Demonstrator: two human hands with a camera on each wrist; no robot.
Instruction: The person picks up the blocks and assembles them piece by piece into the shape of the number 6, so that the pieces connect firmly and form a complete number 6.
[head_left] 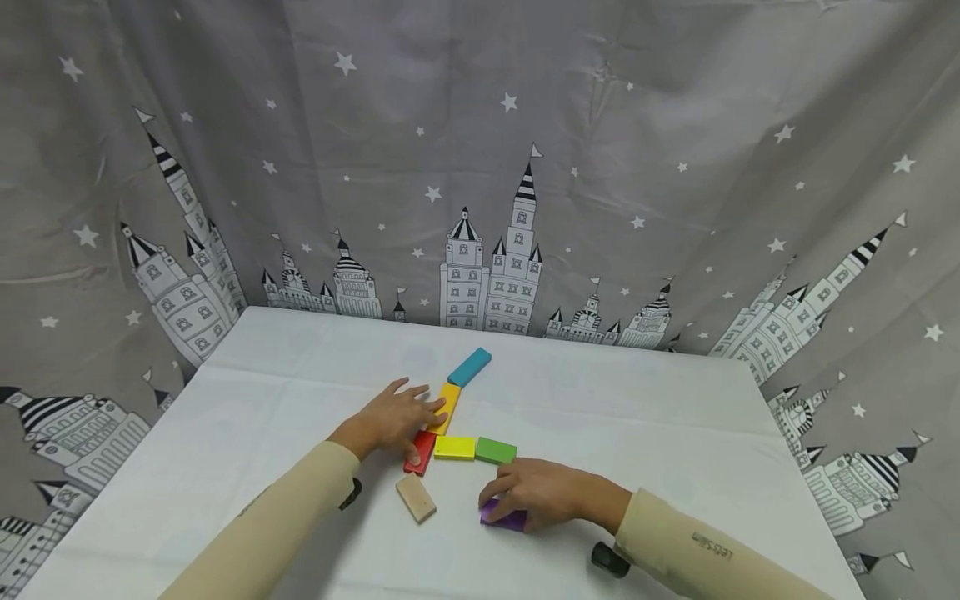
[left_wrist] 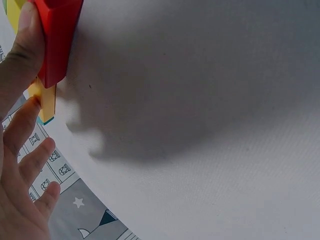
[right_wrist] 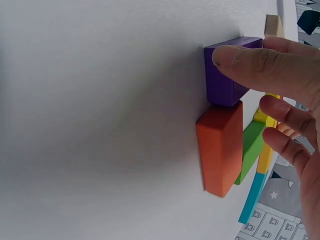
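My left hand (head_left: 392, 419) rests its thumb on the red block (head_left: 423, 450), while another finger touches the amber block (head_left: 451, 404); the fingers are spread. On the right, a purple block (head_left: 514, 523) is pinched between the thumb and fingers of my right hand (head_left: 551, 492). An orange block (right_wrist: 219, 150), hidden under the hand in the head view, stands close to the purple one in the right wrist view. A yellow block (head_left: 455, 448) and a green block (head_left: 496, 451) run rightward from the red block. The blue block (head_left: 470, 367) meets the amber block's far end.
A plain wooden block (head_left: 416, 497) lies just below the red one. All the blocks are on a white-covered table (head_left: 637, 417). Behind it hangs a grey curtain (head_left: 375, 167) printed with castles and stars.
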